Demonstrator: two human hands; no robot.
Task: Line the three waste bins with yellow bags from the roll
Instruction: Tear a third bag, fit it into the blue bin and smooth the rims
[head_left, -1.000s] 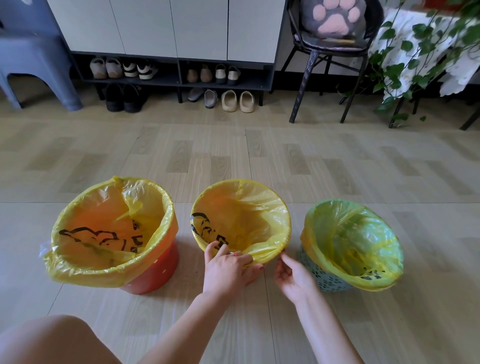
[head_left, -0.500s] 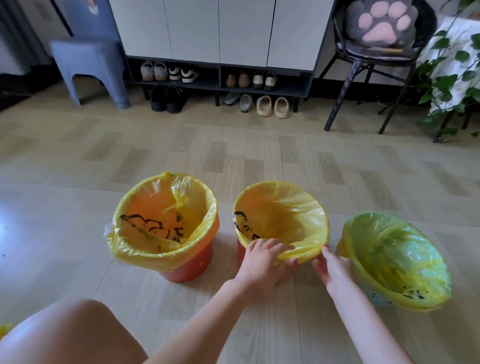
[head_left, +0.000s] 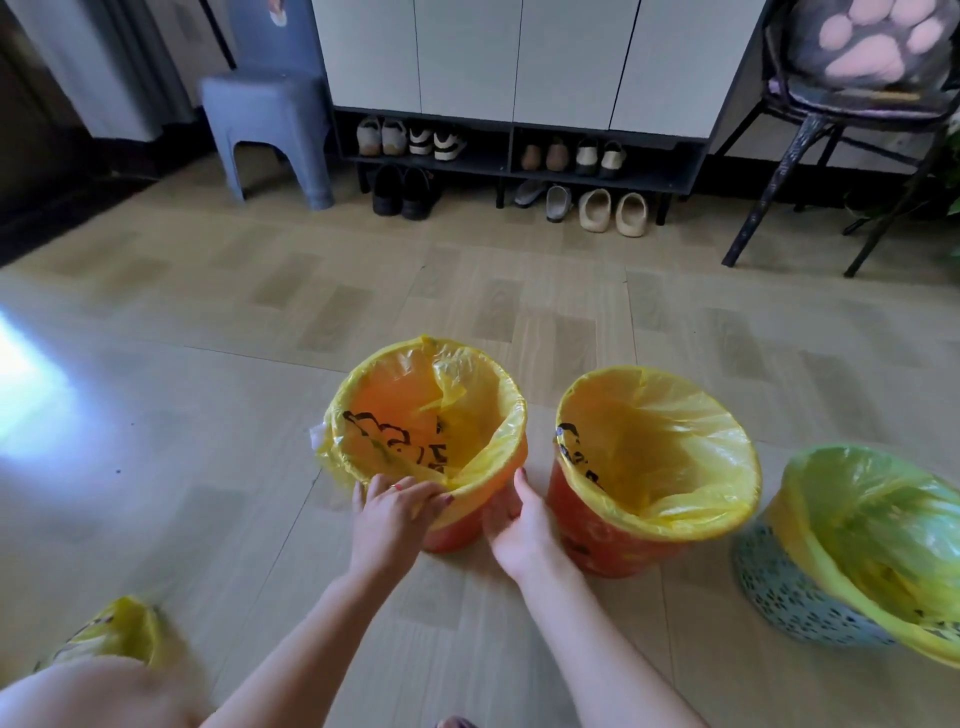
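Three bins stand in a row on the floor, each with a yellow bag folded over its rim. The left orange bin (head_left: 457, 530) wears a yellow bag (head_left: 488, 410) with black print. My left hand (head_left: 389, 514) grips that bag's folded edge at the near rim. My right hand (head_left: 514, 525) rests against the same bin's right wall, thumb up, fingers fairly straight. The middle orange bin (head_left: 602, 540) and the blue-green patterned bin (head_left: 784, 592) stand to the right, untouched. The roll of yellow bags (head_left: 119, 631) lies at the lower left beside my knee.
A grey plastic stool (head_left: 270, 130) stands at the back left. A white cabinet with a shoe shelf (head_left: 519, 156) runs along the wall, with several shoes on the floor in front. A black chair (head_left: 810, 156) with a paw cushion is at the back right.
Both hands have left the middle bin and moved left to the left orange bin. The view has swung left, bringing the roll of bags into sight.
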